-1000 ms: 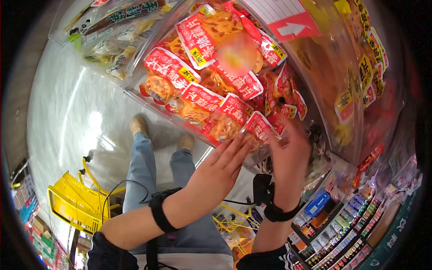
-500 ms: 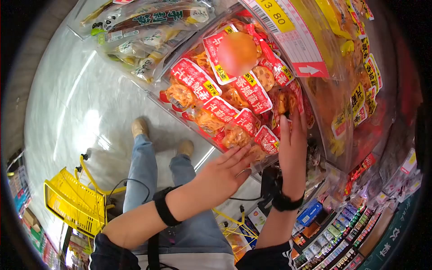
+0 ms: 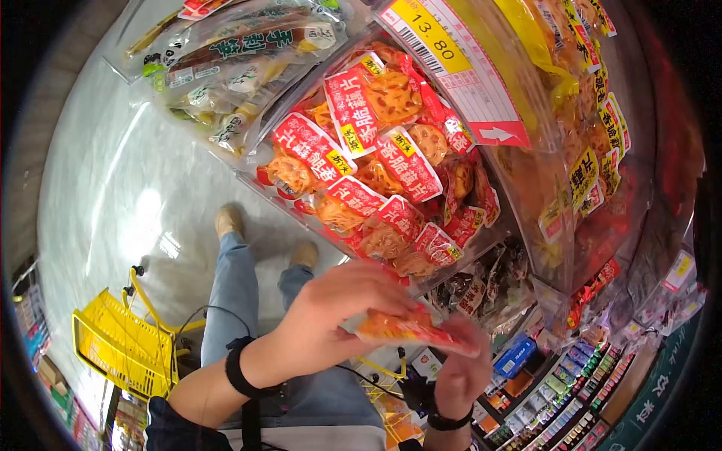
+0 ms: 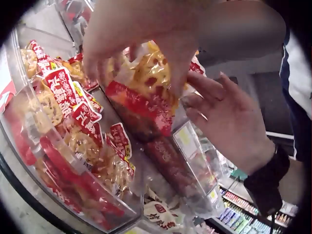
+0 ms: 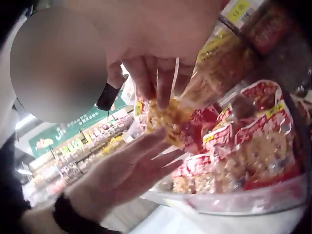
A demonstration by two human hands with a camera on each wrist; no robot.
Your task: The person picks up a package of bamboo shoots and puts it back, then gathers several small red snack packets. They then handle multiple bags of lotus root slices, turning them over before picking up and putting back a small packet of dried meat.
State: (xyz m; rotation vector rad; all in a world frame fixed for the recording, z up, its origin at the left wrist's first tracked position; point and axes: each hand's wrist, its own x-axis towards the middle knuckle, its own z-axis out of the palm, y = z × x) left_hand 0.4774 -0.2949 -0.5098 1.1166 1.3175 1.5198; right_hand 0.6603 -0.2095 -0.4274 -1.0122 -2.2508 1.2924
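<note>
In the head view a clear and red snack packet is between both hands, above the front edge of a bin of similar packets. My left hand grips its left part, fingers over the top. My right hand is at its red right end, blurred. In the left wrist view the held packet shows sliced yellow pieces, with the right hand's fingers at its edge. In the right wrist view my right fingers lie over the packet; the left hand is below.
A price sign stands on the clear divider right of the bin. Long green-lettered packets lie at upper left. A yellow basket cart stands on the floor at left. Shelves of small goods are at lower right.
Both hands have moved from the packets in the bin down towards the body, with one packet now lifted between them. The left hand has closed round it. The view has shifted slightly.
</note>
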